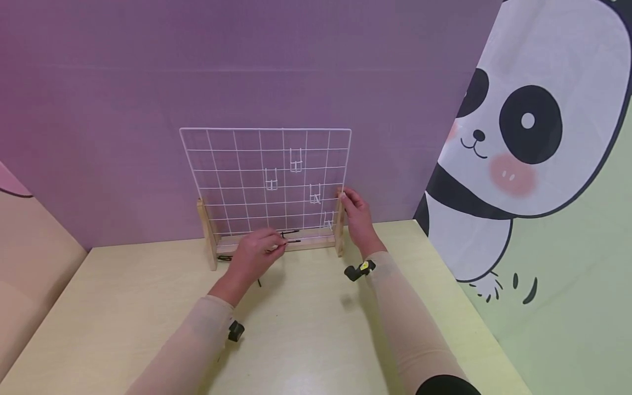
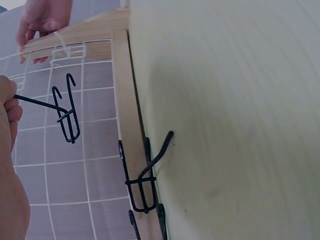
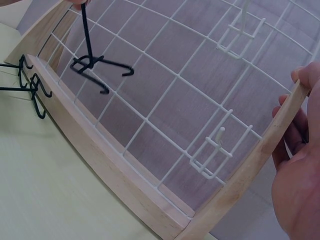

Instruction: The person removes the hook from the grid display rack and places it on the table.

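A white wire grid (image 1: 265,129) stands upright in a wooden stand (image 1: 339,233) at the table's far side. My left hand (image 1: 254,252) pinches a black wire hook (image 2: 42,103) by the end of its stem, in front of the grid's lower part. The two prongs of this hook point toward the grid's right side; in the right wrist view the hook (image 3: 87,35) hangs apart from the wooden base. My right hand (image 1: 359,216) grips the top of the right wooden post (image 3: 240,175). Several white wire hooks (image 1: 295,166) hang on the grid's right half.
More black hooks (image 2: 142,181) lie against the wooden base at the left, in front of the grid. The pale wooden tabletop (image 1: 306,329) extends toward me. Behind the stand rises a purple backdrop (image 1: 266,71), with a panda picture (image 1: 513,181) on the right wall.
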### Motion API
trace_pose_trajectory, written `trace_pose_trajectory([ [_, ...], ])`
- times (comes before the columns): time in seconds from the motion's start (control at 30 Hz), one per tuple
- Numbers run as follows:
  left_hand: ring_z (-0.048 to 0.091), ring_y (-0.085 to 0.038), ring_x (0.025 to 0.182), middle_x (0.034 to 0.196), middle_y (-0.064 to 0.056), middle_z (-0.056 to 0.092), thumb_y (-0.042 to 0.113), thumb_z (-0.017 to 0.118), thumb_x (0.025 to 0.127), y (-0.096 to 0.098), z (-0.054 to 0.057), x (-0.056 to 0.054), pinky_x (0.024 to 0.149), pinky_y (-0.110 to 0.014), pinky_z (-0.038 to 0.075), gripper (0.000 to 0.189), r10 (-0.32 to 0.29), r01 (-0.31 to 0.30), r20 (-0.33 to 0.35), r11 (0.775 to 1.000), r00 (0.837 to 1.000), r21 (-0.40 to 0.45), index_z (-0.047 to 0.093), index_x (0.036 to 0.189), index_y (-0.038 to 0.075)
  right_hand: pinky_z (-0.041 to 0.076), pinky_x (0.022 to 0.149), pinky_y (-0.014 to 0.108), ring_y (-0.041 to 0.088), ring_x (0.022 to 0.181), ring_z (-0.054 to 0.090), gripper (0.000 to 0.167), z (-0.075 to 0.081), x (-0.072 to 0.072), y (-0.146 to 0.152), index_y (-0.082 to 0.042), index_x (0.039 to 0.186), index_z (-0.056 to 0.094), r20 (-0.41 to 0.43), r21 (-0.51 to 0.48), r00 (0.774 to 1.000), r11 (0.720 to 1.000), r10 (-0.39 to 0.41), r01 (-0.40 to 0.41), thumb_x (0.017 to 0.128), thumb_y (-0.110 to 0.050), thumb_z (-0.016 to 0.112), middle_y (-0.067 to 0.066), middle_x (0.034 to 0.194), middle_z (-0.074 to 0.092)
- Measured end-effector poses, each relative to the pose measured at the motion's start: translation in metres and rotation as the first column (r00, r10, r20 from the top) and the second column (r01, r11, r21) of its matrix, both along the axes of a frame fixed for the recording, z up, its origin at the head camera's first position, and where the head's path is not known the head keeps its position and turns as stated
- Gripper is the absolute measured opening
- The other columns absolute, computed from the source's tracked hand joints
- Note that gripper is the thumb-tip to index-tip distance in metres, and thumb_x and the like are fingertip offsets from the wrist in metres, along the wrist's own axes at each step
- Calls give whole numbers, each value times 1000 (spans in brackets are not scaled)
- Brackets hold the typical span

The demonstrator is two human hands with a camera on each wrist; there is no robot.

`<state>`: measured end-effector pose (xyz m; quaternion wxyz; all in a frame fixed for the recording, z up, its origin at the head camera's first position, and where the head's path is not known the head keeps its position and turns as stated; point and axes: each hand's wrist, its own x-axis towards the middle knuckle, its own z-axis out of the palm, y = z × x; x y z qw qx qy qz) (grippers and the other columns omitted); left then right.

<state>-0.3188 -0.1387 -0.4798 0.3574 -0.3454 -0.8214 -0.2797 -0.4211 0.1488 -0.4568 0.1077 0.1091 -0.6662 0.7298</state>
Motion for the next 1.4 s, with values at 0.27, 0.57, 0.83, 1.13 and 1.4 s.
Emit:
trace_pose_trajectory([
  [0.27,76,-21,91,99,-3,79,1,94,87,3,-8,-1,85,-36,67,18,20,-17,65,999,998,-52,86,102,8,39,127,48,27,141,58,37,1,2,1,-3,147,66,-3,-1,1000,1000,7,-7,117,-24,58,18,147,67],
  [0.57,75,-21,92,99,-3,79,1,94,87,6,-12,-1,87,-37,66,17,20,-14,70,996,997,-87,85,101,8,40,127,48,27,141,58,38,2,4,0,-3,148,65,-2,4,1000,1000,-3,3,117,-23,58,18,147,67],
  [0.83,72,-19,90,98,0,76,2,93,88,9,-18,-4,86,-37,66,14,40,-23,144,993,989,-116,84,98,9,40,127,46,26,141,59,37,2,3,-1,-4,148,66,4,-4,1000,1000,-10,10,118,-22,58,17,147,68],
  [1.13,72,-18,92,98,2,77,5,91,91,7,-25,-7,86,-38,65,12,48,-27,169,992,984,-122,85,100,11,40,127,45,24,136,59,35,4,4,-2,-2,145,67,-8,10,1000,1000,-22,22,116,-21,60,13,141,69],
  [1.4,72,-18,92,98,3,76,6,92,91,8,-28,-8,88,-39,65,13,79,-49,212,989,974,-142,85,100,11,39,127,45,25,137,59,36,2,3,-2,-2,146,67,-5,-1,1000,1000,-17,17,116,-20,60,17,143,68],
])
